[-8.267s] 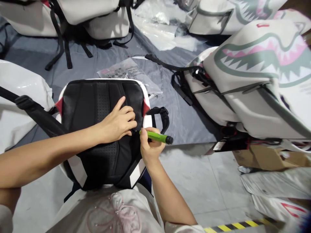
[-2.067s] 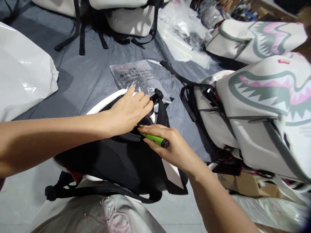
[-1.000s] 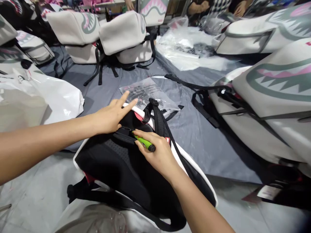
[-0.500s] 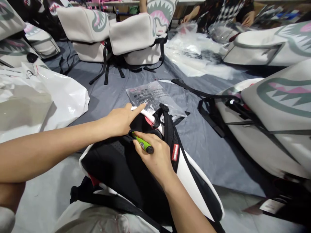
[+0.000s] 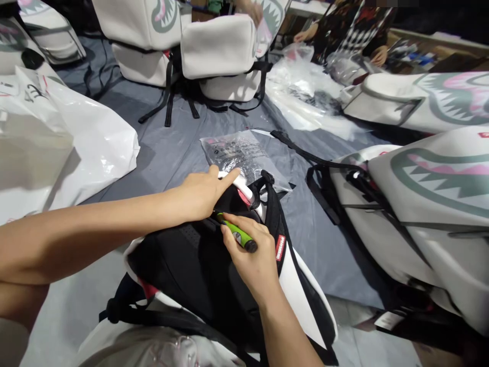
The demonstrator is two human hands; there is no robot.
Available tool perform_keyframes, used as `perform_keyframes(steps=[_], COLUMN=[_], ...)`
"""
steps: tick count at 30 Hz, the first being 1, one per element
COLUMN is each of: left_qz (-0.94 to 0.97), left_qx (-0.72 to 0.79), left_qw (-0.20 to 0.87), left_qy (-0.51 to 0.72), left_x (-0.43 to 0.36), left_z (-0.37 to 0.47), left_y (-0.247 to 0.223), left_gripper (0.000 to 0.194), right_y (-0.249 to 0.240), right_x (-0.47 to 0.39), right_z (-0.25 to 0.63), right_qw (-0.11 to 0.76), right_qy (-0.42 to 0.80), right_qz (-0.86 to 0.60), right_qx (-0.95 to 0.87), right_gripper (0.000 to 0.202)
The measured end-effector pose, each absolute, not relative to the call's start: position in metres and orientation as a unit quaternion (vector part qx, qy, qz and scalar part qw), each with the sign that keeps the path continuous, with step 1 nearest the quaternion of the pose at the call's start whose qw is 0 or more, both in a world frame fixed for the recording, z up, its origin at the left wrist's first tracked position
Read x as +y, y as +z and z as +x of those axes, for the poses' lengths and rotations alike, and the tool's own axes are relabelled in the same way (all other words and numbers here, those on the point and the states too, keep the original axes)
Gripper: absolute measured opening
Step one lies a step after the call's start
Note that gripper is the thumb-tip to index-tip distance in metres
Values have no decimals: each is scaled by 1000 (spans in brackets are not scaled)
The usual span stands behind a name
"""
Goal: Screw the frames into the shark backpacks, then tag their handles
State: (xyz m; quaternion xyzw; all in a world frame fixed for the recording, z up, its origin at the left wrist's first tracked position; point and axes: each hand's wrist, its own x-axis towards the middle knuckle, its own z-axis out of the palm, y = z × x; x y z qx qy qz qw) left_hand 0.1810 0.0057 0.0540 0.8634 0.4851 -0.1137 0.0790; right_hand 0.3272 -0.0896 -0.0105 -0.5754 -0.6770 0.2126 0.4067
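In front of me a black and white backpack (image 5: pixel 183 278) lies with its black padded back facing up. My left hand (image 5: pixel 196 196) is closed on its top edge by the white carry handle (image 5: pixel 242 187), index finger stretched along it. My right hand (image 5: pixel 254 252) pinches a green marker (image 5: pixel 237 233) with a black end. The marker's front end points at the black fabric just below my left fingers; its tip is hidden there. A strap with a red label (image 5: pixel 280 248) runs beside my right hand.
A clear plastic packet (image 5: pixel 248 150) lies beyond the handle on the grey-covered table (image 5: pixel 164 160). White bags (image 5: pixel 107 148) are at left, shark-mouth backpacks (image 5: pixel 428 178) at right. More backpacks (image 5: pixel 217 48) stand at the back, where a co-worker's hands (image 5: pixel 305 34) are near clear plastic.
The view has shifted slightly, so both hands and the backpack appear a little lower and further right. My hold on the marker and backpack looks the same. A blurred co-worker's hand moves at the back.
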Motion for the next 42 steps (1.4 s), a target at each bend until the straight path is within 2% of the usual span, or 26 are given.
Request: perform_keyframes(steps=[15,18,42], left_qz=[868,867,863], left_qx=[480,481,482], left_qw=[70,69,83], left_qy=[-109,-111,-127], left_x=[7,8,6], left_z=[180,180,182], left_y=[51,50,58], left_gripper=[88,86,92], right_y=[-11,-12,-7], right_x=[-93,-93,-92], right_z=[317,319,322], right_qw=[434,428,416], right_qy=[214,247,246], right_qz=[-614,-605,-604], right_qx=[-624,-625,-634], right_gripper=[18,20,19])
